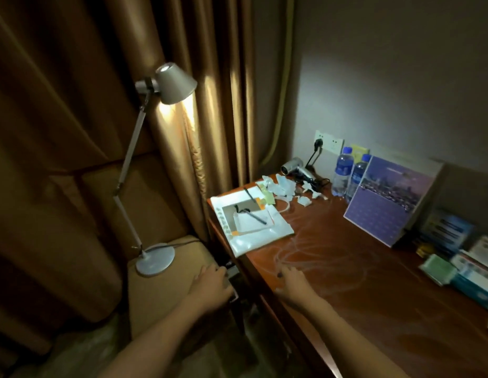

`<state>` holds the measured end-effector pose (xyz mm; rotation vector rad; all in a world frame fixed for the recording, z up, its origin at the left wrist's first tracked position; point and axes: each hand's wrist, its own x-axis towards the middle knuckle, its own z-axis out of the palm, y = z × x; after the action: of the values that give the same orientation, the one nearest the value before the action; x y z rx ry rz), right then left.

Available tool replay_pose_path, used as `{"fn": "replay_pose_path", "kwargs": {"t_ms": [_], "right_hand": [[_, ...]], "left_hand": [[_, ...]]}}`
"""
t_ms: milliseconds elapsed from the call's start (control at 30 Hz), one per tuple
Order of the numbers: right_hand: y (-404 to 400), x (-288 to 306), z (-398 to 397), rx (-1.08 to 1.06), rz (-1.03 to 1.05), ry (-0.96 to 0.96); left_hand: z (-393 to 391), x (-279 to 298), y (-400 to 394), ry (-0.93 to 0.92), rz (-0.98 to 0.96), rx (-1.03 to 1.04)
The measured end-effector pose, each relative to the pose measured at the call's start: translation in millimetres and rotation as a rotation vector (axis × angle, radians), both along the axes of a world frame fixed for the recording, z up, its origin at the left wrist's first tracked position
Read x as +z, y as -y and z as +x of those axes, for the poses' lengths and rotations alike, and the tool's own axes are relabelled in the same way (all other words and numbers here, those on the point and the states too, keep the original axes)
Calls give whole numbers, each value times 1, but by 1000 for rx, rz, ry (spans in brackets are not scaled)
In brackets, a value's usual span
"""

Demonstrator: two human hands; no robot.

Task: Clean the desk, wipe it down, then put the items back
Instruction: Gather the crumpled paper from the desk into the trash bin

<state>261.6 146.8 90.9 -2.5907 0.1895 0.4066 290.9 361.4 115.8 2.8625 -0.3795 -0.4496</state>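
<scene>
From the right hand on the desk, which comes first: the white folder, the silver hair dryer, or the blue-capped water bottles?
1. White folder, at the desk's left edge, just beyond the right hand.
2. Silver hair dryer, far corner by the socket.
3. Blue-capped water bottles, against the back wall; nearly level with the dryer.

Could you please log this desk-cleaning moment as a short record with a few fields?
surface: wooden desk, streaked with faint whitish marks
litter: torn paper scraps at the far end
beside litter: hair dryer, two water bottles
near corner: white tray with a pen
off desk: lit desk lamp on the seat
left hand: open, beside the desk
right hand: open, resting on the desk
</scene>
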Motion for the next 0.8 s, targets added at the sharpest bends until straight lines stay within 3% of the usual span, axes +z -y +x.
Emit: {"fn": "replay_pose_path", "kwargs": {"t_ms": [433, 800], "right_hand": [[72, 20, 171, -111, -65, 7], [146, -18, 260, -374, -17, -80]], "left_hand": [[183, 8, 77, 75, -51, -40], [332, -24, 168, -55, -84, -242]]}}
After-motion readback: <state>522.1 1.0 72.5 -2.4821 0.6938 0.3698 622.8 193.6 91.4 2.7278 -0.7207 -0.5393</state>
